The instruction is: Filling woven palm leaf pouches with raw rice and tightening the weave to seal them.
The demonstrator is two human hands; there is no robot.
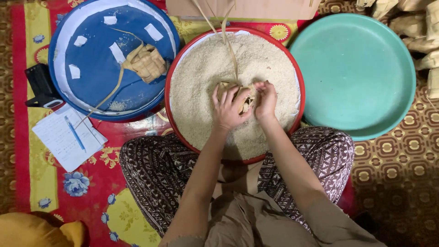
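Where hands (244, 103) meet, rice-filled red basin (171, 77)

A: Red basin (296, 73), centre: smooth plastic rim, slight sheen. It is filled with dry, matt, grainy white rice (201, 77).

B: And the pouch (240, 95) between the left hand (227, 109) and right hand (266, 99)?

A: Woven palm-leaf strips, pale tan, dull and ribbed. Same weave on the second pouch (147, 63) at ten o'clock, lying on a blue tray (91, 68); probably plastic, hard to tell, dusted matt.

B: At three o'clock?

A: Teal basin (356, 68), smooth plastic, soft gloss. At eight o'clock, matt paper sheet (64, 137) with a glossy blue plastic pen (74, 133). The patterned mat (27, 151) underneath looks like cloth.
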